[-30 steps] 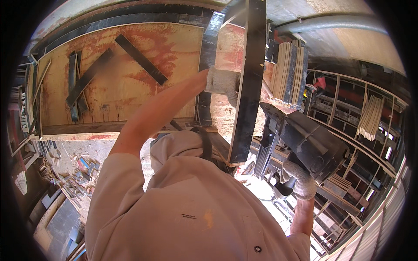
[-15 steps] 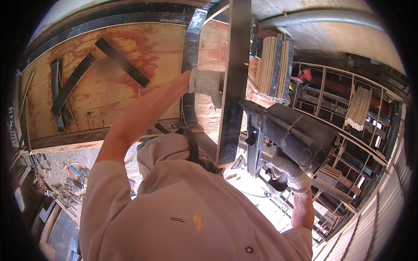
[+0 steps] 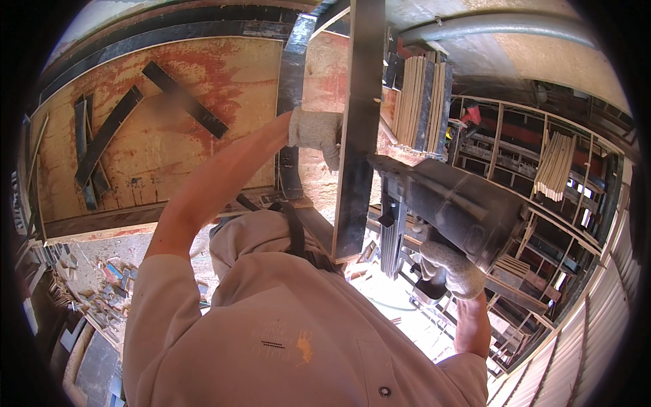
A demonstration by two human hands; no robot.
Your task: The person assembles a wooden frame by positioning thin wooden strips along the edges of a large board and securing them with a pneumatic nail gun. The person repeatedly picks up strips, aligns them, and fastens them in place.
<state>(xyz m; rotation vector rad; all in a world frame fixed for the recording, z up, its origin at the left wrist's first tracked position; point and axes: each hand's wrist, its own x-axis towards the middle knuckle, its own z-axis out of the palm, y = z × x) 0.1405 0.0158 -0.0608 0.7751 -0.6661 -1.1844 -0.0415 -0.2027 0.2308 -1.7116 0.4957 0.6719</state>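
A long dark-faced board (image 3: 358, 156) stands on edge in front of me, running from the top of the head view down to my body. My left hand (image 3: 316, 130), in a grey knit glove, is closed on its left side; the fingertips are partly hidden behind the wood. On the right, my gloved right hand (image 3: 453, 271) is wrapped round the handle of a black nail gun (image 3: 468, 207). The gun's nose meets or nearly meets the board's right side; I cannot tell whether they touch. Below the nose hangs its ribbed magazine (image 3: 391, 244).
A red-stained plywood worktop (image 3: 203, 163) on the left carries several loose dark strips (image 3: 186, 100). Stacked boards (image 3: 417, 102) stand beyond the gun. Wooden racking (image 3: 542, 156) fills the right side. Offcuts (image 3: 119, 285) litter the ground at lower left.
The whole scene has shifted slightly left in the picture. Both hands keep their holds on the board and the nail gun, and the gun sits almost unchanged against the board.
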